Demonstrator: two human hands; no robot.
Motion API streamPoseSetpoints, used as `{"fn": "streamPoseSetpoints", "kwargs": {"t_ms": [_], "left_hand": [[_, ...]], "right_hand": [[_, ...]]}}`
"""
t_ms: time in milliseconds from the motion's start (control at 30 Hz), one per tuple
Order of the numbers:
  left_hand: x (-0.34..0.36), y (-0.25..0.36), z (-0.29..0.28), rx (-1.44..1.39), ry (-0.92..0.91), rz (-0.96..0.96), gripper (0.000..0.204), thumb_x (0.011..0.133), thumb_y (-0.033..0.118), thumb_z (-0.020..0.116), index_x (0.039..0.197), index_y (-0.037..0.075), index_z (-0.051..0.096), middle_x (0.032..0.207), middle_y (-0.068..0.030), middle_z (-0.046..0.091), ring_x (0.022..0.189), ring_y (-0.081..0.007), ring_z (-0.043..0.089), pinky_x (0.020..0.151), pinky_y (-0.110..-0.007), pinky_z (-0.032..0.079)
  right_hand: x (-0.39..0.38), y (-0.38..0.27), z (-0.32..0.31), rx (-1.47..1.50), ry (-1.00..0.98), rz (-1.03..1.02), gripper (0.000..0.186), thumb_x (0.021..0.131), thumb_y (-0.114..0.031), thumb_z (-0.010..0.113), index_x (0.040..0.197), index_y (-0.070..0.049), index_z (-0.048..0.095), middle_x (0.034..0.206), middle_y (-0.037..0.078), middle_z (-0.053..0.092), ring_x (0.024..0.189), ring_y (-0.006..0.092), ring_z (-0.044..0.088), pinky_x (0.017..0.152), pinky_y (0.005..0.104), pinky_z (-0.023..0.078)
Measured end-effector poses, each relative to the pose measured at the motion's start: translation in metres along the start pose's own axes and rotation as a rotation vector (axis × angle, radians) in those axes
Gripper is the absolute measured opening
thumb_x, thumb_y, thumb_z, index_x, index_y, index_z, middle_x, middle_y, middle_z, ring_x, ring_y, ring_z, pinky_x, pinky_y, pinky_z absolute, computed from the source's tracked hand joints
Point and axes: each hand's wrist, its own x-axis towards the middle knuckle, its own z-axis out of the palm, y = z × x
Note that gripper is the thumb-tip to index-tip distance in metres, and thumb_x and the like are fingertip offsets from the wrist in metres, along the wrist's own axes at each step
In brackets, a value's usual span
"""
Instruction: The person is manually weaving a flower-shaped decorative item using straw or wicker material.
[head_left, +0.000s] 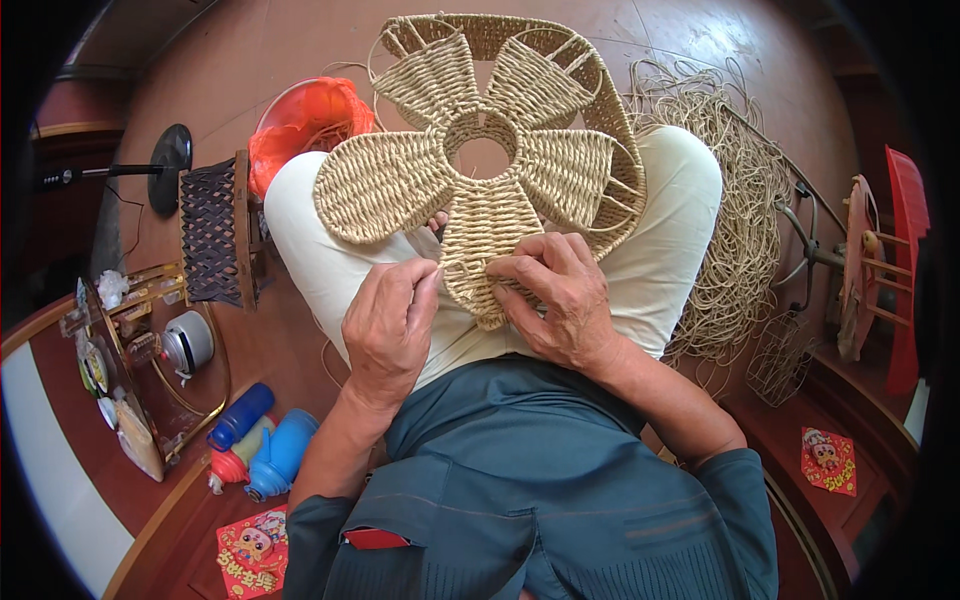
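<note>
A flower-shaped straw weaving [390,190] with several petals around an open ring rests over my knees, with a curved woven band behind it. Some petals show bare wire frame at their outer ends. My left hand [390,320] is closed in a pinch at the left edge of the lowest petal; whatever is between its fingers is too small to make out. My right hand [550,300] grips that petal's lower right part, fingers curled over the weave.
Tangled straw cord [730,220] lies right, beside a red plastic rack [905,270]. Left are a red-lined bucket [290,150], a dark woven stool [210,230], a fan base [168,165], a small gold-framed trolley [130,355] and plastic bottles [280,450]. Red paper cards [250,550] lie low at both sides.
</note>
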Motion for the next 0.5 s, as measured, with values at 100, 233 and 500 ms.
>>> {"fn": "streamPoseSetpoints", "kwargs": {"t_ms": [100, 233, 500], "left_hand": [[-0.003, -0.007, 0.002, 0.107, 0.076, 0.134, 0.023, 0.090, -0.003, 0.083, 0.110, 0.004, 0.073, 0.095, -0.0090, 0.072, 0.081, -0.0283, 0.070, 0.071, -0.041, 0.057], [-0.005, -0.014, 0.002, 0.117, 0.078, 0.191, 0.027, 0.089, -0.004, 0.083, 0.112, 0.004, 0.073, 0.096, -0.0103, 0.071, 0.083, -0.0294, 0.071, 0.072, -0.042, 0.058], [0.000, -0.020, -0.010, 0.056, -0.119, 0.157, 0.037, 0.088, -0.005, 0.081, 0.120, 0.011, 0.077, 0.089, -0.0070, 0.067, 0.078, -0.0291, 0.067, 0.070, -0.042, 0.054]], "right_hand": [[0.000, 0.000, 0.001, 0.002, 0.013, 0.002, 0.025, 0.086, -0.010, 0.082, 0.110, -0.015, 0.079, 0.104, 0.004, 0.067, 0.091, 0.0265, 0.060, 0.082, 0.0412, 0.051], [0.000, 0.000, 0.002, 0.000, 0.027, -0.008, 0.024, 0.085, -0.010, 0.082, 0.109, -0.015, 0.079, 0.104, 0.004, 0.067, 0.090, 0.0266, 0.060, 0.082, 0.0409, 0.051], [0.000, 0.000, 0.001, -0.002, 0.025, 0.001, 0.024, 0.086, -0.010, 0.083, 0.109, -0.016, 0.079, 0.103, 0.004, 0.067, 0.091, 0.0264, 0.060, 0.081, 0.0409, 0.051]]}}
